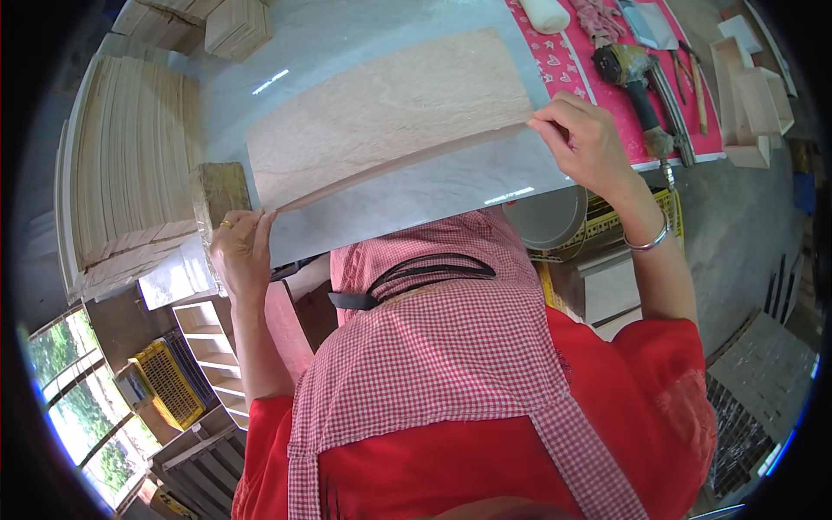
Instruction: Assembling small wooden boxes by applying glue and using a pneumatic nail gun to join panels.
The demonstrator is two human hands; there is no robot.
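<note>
A thin, pale wooden panel point(390, 113) lies across the grey-white tabletop point(381, 204), its near edge lifted a little above the surface. At that edge's left corner, my left hand point(241, 247) pinches the wood between thumb and fingers. My right hand point(582, 139) grips the right near corner the same way, thumb below and fingers curled. Close to my left hand stands a rough wooden block point(221, 192) at the table's left side.
A tall stack of thin wooden sheets point(134, 147) stands at the left. On a pink cloth point(563, 65) at the right lie a nail gun point(637, 82), pliers point(696, 87) and a white bottle point(546, 15). Wooden box parts point(750, 95) are at the far right.
</note>
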